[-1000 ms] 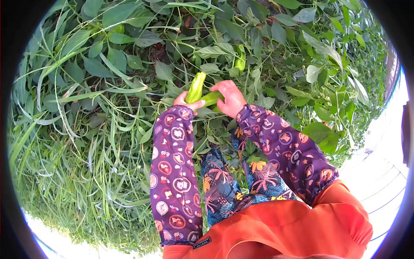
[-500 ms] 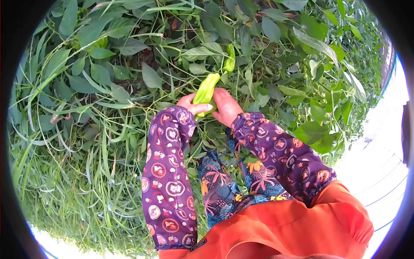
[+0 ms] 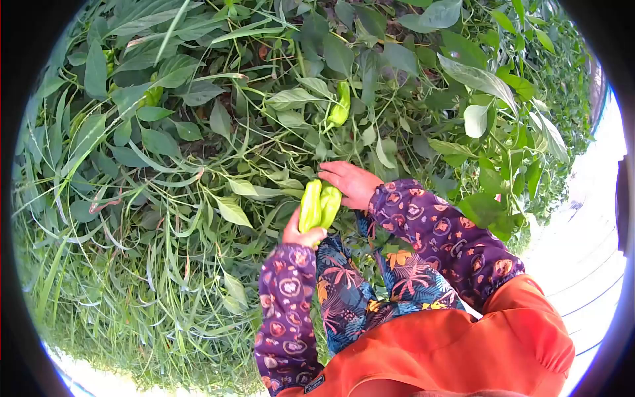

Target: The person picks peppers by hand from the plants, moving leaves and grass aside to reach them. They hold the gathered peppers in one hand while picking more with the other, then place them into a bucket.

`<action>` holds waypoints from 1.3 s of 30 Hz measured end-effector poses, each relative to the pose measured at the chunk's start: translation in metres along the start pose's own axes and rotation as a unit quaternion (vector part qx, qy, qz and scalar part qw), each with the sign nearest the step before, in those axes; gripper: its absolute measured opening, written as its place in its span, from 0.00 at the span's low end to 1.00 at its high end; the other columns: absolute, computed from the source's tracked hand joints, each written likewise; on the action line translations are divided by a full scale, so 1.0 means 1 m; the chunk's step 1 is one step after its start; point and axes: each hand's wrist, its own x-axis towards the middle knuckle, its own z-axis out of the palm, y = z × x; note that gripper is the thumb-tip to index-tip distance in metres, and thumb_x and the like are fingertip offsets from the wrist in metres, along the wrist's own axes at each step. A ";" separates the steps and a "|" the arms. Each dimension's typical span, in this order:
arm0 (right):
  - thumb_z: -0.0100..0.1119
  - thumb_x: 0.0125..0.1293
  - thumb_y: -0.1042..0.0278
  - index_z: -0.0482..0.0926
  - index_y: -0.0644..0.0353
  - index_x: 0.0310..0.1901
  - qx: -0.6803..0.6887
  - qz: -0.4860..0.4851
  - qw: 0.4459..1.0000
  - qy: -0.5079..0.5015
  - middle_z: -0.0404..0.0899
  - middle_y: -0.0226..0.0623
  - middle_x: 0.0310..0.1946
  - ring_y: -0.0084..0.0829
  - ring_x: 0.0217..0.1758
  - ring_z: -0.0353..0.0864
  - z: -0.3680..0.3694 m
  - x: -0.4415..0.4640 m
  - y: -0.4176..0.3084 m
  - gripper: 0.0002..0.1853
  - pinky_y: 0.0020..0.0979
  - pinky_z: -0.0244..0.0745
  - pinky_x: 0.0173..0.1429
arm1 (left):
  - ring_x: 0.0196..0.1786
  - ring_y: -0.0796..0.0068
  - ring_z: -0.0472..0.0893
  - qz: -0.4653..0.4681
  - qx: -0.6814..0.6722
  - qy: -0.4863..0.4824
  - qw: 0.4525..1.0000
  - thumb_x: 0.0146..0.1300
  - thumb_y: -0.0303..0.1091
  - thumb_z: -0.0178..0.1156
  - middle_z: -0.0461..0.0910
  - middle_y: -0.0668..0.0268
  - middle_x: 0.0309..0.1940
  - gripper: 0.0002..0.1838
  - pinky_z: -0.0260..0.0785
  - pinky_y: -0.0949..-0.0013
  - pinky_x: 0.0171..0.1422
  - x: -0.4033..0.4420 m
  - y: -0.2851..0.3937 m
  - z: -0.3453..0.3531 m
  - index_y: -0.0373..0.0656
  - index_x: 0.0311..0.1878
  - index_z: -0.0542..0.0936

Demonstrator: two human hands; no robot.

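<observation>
My left hand (image 3: 299,233) is closed around the lower ends of two light green peppers, its thumb across the front. One long pepper (image 3: 309,206) stands beside a second, partly covered pepper (image 3: 329,206), both tips up. My right hand (image 3: 355,186) is just above and to the right of them, palm down. Its fingers stretch out to the left over the foliage, and I see nothing held in it. Farther up, another green pepper (image 3: 340,106) hangs among the leaves of the plant.
Dense pepper leaves (image 3: 291,99) and stems surround my hands. Long grass (image 3: 152,298) spreads at the left and lower left. More green fruit (image 3: 152,96) shows between leaves at the upper left. A bright pale surface (image 3: 575,245) lies at the right.
Both hands have moved down, toward my body; the left carries the peppers, and the second one now shows clearly beside the first. My right hand has come away from the peppers, fingers extended.
</observation>
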 end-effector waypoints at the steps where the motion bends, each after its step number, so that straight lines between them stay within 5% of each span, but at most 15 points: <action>1: 0.60 0.49 0.74 0.68 0.65 0.56 -0.013 -0.023 1.000 0.000 0.65 0.49 0.60 0.46 0.64 0.64 0.003 -0.003 0.002 0.29 0.39 0.63 0.66 | 0.36 0.70 0.81 -0.033 0.000 -0.001 0.999 0.46 0.26 0.62 0.79 0.61 0.41 0.33 0.71 0.73 0.30 -0.011 -0.002 0.001 0.40 0.60 0.67; 6: 0.60 0.49 0.71 0.70 0.56 0.54 -0.123 -0.085 0.989 0.022 0.71 0.42 0.52 0.43 0.50 0.74 -0.010 -0.014 0.008 0.27 0.39 0.74 0.51 | 0.35 0.68 0.82 -0.046 -0.098 -0.040 0.993 0.48 0.27 0.61 0.79 0.60 0.42 0.33 0.71 0.71 0.30 -0.033 -0.022 -0.003 0.36 0.61 0.66; 8: 0.61 0.50 0.63 0.66 0.54 0.58 -0.107 0.191 0.970 -0.108 0.72 0.46 0.46 0.44 0.44 0.75 -0.049 -0.019 0.032 0.31 0.41 0.74 0.48 | 0.36 0.67 0.81 -0.044 -0.138 -0.051 0.988 0.47 0.27 0.62 0.79 0.59 0.43 0.33 0.71 0.71 0.30 -0.050 -0.026 -0.010 0.36 0.61 0.67; 10: 0.58 0.51 0.66 0.67 0.55 0.59 -0.206 0.253 0.945 -0.032 0.69 0.51 0.54 0.46 0.59 0.68 -0.062 -0.037 0.088 0.30 0.42 0.64 0.64 | 0.39 0.66 0.81 -0.080 -0.117 -0.056 0.988 0.48 0.31 0.63 0.79 0.57 0.45 0.33 0.71 0.72 0.31 -0.073 -0.040 -0.038 0.35 0.61 0.67; 11: 0.58 0.50 0.68 0.67 0.56 0.59 -0.316 0.186 0.930 0.020 0.67 0.49 0.59 0.44 0.65 0.63 -0.064 -0.051 0.131 0.30 0.45 0.56 0.69 | 0.39 0.65 0.81 -0.042 -0.138 -0.042 0.989 0.48 0.33 0.63 0.79 0.56 0.44 0.34 0.72 0.71 0.32 -0.084 -0.044 -0.043 0.35 0.61 0.66; 14: 0.57 0.47 0.70 0.69 0.56 0.57 -0.398 0.130 0.907 -0.037 0.68 0.46 0.57 0.44 0.66 0.62 -0.083 -0.059 0.168 0.30 0.46 0.57 0.69 | 0.43 0.57 0.81 -0.023 -0.230 -0.042 0.972 0.49 0.30 0.62 0.72 0.50 0.54 0.39 0.76 0.64 0.36 -0.093 -0.060 -0.054 0.41 0.67 0.59; 16: 0.62 0.44 0.62 0.69 0.53 0.59 -0.373 0.213 0.862 -0.270 0.71 0.44 0.52 0.43 0.62 0.65 -0.097 -0.028 0.140 0.35 0.47 0.64 0.64 | 0.46 0.54 0.79 0.037 -0.306 -0.073 0.948 0.48 0.30 0.62 0.67 0.48 0.60 0.44 0.76 0.60 0.38 -0.082 -0.065 -0.034 0.47 0.70 0.54; 19: 0.65 0.45 0.47 0.72 0.49 0.59 -0.198 0.160 0.929 -0.270 0.78 0.45 0.43 0.43 0.46 0.77 -0.096 0.001 0.102 0.36 0.41 0.74 0.50 | 0.50 0.52 0.79 0.043 -0.364 -0.142 0.920 0.49 0.26 0.60 0.68 0.46 0.59 0.42 0.78 0.56 0.46 -0.064 -0.069 -0.004 0.41 0.69 0.54; 23: 0.62 0.55 0.55 0.77 0.52 0.52 0.050 0.311 0.891 -0.327 0.80 0.34 0.27 0.32 0.27 0.80 -0.169 0.049 0.031 0.23 0.32 0.77 0.34 | 0.54 0.52 0.76 -0.023 -0.428 -0.227 0.874 0.51 0.25 0.59 0.65 0.43 0.60 0.42 0.74 0.53 0.53 -0.046 -0.100 0.014 0.38 0.69 0.51; 26: 0.51 0.65 0.66 0.77 0.62 0.33 0.344 0.185 0.917 -0.079 0.78 0.36 0.23 0.25 0.20 0.77 -0.204 0.084 0.044 0.09 0.27 0.76 0.26 | 0.56 0.52 0.74 -0.004 -0.425 -0.278 0.861 0.52 0.28 0.59 0.64 0.44 0.61 0.41 0.70 0.54 0.58 -0.031 -0.135 0.008 0.36 0.69 0.52; 28: 0.54 0.66 0.63 0.75 0.62 0.38 0.527 0.151 0.816 0.185 0.79 0.36 0.26 0.27 0.28 0.81 -0.220 0.129 0.061 0.10 0.29 0.78 0.37 | 0.58 0.55 0.71 0.011 -0.468 -0.282 0.837 0.53 0.32 0.59 0.64 0.49 0.60 0.40 0.66 0.54 0.61 -0.032 -0.141 0.012 0.36 0.68 0.54; 29: 0.53 0.66 0.62 0.73 0.64 0.45 0.606 0.111 0.739 0.271 0.80 0.42 0.38 0.33 0.41 0.81 -0.222 0.155 0.091 0.13 0.33 0.77 0.49 | 0.61 0.59 0.67 0.025 -0.499 -0.262 0.826 0.54 0.35 0.59 0.64 0.53 0.59 0.38 0.63 0.53 0.63 -0.035 -0.145 0.017 0.36 0.67 0.55; 31: 0.52 0.67 0.54 0.49 0.69 0.66 0.686 0.143 0.634 0.326 0.58 0.59 0.63 0.48 0.67 0.60 -0.232 0.205 0.122 0.36 0.44 0.57 0.69 | 0.60 0.59 0.67 0.090 -0.531 -0.286 0.792 0.54 0.35 0.57 0.64 0.56 0.59 0.37 0.57 0.52 0.65 -0.030 -0.138 0.020 0.40 0.67 0.55; 36: 0.39 0.65 0.34 0.37 0.47 0.72 0.648 0.219 0.660 0.313 0.34 0.60 0.71 0.49 0.75 0.37 -0.224 0.268 0.113 0.43 0.51 0.29 0.73 | 0.60 0.59 0.67 0.084 -0.548 -0.291 0.780 0.54 0.36 0.56 0.62 0.56 0.60 0.37 0.57 0.53 0.64 -0.023 -0.139 0.020 0.43 0.68 0.56; 39: 0.30 0.67 0.32 0.39 0.61 0.71 0.713 0.168 0.595 0.330 0.66 0.54 0.61 0.44 0.71 0.53 -0.218 0.263 0.106 0.44 0.51 0.29 0.72 | 0.60 0.60 0.65 0.068 -0.541 -0.285 0.788 0.54 0.35 0.57 0.60 0.57 0.61 0.36 0.57 0.55 0.62 -0.027 -0.141 0.020 0.45 0.68 0.57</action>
